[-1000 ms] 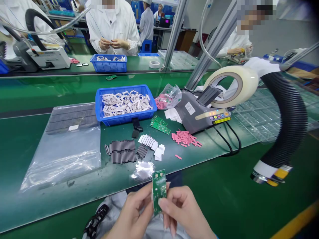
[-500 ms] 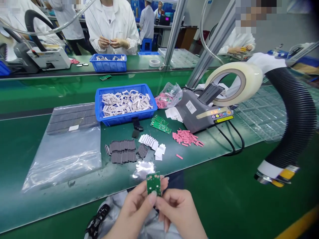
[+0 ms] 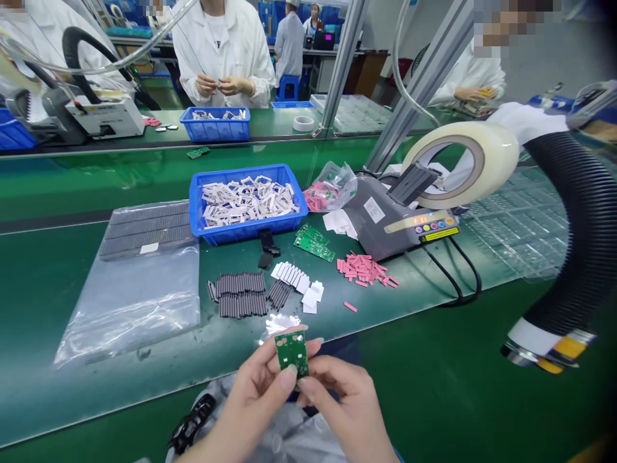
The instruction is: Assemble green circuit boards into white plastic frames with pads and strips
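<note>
A small green circuit board is pinched between my left hand and my right hand, just past the front edge of the green workbench. Its face is turned up, with pale pads showing, and my fingers hide its lower edges. Nearest my hands, a crumpled piece of shiny foil-like film lies on the bench. Beyond it are rows of dark ribbed strips, a stack of white pads, and a few green circuit boards.
A blue crate of white pieces stands mid-bench beside a clear bag of dark strips. Pink pads lie near a grey tape dispenser. A black ribbed hose hangs at right. A co-worker's hands work across the bench.
The board has turned from upright to nearly flat and sits lower between my hands. The whole view has shifted slightly, with the bench items moving right.
</note>
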Action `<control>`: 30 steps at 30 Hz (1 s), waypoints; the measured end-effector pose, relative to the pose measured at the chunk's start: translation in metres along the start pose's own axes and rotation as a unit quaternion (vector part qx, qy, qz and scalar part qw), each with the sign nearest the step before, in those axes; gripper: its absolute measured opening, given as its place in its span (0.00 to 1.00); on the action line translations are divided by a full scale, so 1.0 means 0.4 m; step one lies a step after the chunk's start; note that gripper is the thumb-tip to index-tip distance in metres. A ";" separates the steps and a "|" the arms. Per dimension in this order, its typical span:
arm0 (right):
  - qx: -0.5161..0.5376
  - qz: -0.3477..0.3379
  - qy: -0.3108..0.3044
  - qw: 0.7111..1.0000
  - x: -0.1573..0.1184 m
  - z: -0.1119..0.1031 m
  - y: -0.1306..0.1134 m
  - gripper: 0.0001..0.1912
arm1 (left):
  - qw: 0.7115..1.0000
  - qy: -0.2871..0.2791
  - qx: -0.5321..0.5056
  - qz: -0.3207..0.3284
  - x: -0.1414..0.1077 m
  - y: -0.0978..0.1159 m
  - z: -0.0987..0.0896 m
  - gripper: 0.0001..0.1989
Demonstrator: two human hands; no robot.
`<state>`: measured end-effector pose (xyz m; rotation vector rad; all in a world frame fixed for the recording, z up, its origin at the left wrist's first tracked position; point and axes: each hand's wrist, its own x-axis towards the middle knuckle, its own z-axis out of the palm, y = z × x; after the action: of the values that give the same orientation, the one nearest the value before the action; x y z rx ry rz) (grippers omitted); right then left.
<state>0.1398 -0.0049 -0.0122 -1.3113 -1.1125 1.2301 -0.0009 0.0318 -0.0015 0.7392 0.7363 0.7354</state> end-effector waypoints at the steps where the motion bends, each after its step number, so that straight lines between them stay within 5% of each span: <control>1: -0.001 -0.002 -0.002 1.000 0.002 0.000 -0.001 0.09 | 1.000 0.003 0.010 0.006 0.001 0.005 -0.003 0.18; 5: -0.030 -0.023 -0.014 0.999 0.011 -0.001 -0.009 0.09 | 0.997 0.026 0.069 0.013 0.008 0.018 -0.020 0.11; 8: -0.119 -0.124 0.043 0.984 0.015 0.009 -0.010 0.03 | 0.993 0.078 0.082 0.011 0.018 0.012 -0.023 0.10; 12: -0.277 -0.299 0.197 0.891 0.020 0.035 -0.005 0.12 | 0.989 0.147 -0.002 0.004 0.028 -0.004 0.004 0.11; 15: -0.344 -0.357 0.248 0.832 0.026 0.047 -0.004 0.10 | 0.979 0.184 -0.082 -0.019 0.032 -0.007 0.032 0.12; 24: -0.322 -0.432 0.303 0.786 0.091 0.090 0.009 0.07 | 0.964 0.234 -0.124 0.002 0.048 -0.001 0.032 0.16; 27: -0.313 -0.462 0.318 0.767 0.140 0.106 0.031 0.08 | 0.967 0.235 -0.088 0.033 0.069 0.045 -0.010 0.18; 30: -0.321 -0.422 0.302 0.793 0.184 0.057 0.064 0.16 | 0.962 0.239 0.074 0.111 0.129 0.176 -0.094 0.20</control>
<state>0.1217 0.0673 -0.0450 -1.2811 -1.4211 -0.2716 -0.0255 0.1217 0.0180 0.7969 1.1687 1.0918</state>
